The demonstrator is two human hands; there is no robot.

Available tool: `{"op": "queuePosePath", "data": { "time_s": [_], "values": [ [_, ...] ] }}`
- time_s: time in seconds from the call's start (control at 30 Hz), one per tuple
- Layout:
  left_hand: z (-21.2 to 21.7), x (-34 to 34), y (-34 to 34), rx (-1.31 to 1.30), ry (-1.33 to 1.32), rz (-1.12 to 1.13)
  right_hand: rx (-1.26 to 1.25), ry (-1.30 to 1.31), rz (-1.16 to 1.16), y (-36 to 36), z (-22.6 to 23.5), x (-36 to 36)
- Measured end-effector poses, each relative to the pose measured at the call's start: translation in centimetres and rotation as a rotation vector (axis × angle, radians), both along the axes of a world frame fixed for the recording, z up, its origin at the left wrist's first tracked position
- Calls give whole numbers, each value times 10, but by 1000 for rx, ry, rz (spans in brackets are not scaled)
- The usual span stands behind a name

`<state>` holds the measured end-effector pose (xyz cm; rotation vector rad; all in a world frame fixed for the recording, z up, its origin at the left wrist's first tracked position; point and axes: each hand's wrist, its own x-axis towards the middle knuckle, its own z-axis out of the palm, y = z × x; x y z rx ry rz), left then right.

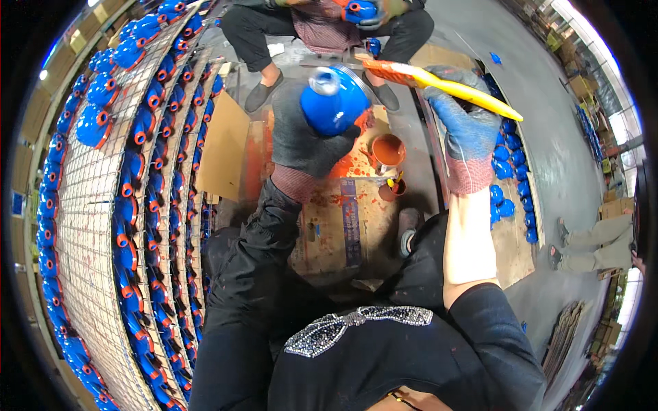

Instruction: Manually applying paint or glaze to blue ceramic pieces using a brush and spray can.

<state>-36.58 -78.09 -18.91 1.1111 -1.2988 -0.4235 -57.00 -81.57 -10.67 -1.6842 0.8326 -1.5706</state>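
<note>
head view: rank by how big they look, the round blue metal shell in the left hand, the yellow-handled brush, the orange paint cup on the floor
1. yellow-handled brush, longest.
2. round blue metal shell, though nearness to the camera inflates it.
3. orange paint cup, smallest.

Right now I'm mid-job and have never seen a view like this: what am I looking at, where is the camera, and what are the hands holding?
This is one picture from a fisheye camera worn on a person's head, looking down, so straight edges bend near the rim. There is no machine: two gloved hands do the work. The left hand, in a dark glove, holds a round blue can-like part. The right hand, in a blue glove, holds a yellow-handled brush with orange paint. Below sit an orange paint cup on paint-stained cardboard. At left, wire racks carry many blue parts. Another person sits opposite.
</note>
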Motion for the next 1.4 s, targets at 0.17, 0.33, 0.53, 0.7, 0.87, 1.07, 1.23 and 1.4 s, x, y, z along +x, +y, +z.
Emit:
{"op": "queuePosePath", "data": {
  "time_s": [0.17, 0.33, 0.53, 0.7, 0.87, 1.07, 1.23, 1.4],
  "values": [
    [-2, -18, -1, -399, -597, 47, 4, 62, -30, 14, 12, -15],
    [0, -22, 4, -354, -707, -26, -6, 104, 8, 15, 6, -16],
    [1, -23, -2, -307, -621, 48, 97, 134, -57, 21, 12, -16],
    [11, -32, 0, -117, -214, 71, 13, 189, -105, 23, 6, -17],
    [13, -12, 3, 301, 763, -405, -21, 134, -91, 23, -6, -11],
    [4, -3, 8, 324, 1310, -839, -130, 146, 6, 13, -20, -14],
    [9, -7, 17, 329, 1620, -952, -88, -30, 242, -1, -33, -15],
    [7, -7, 28, 273, 1746, -1051, 56, -356, 484, -12, -53, -11]
  ]
}}
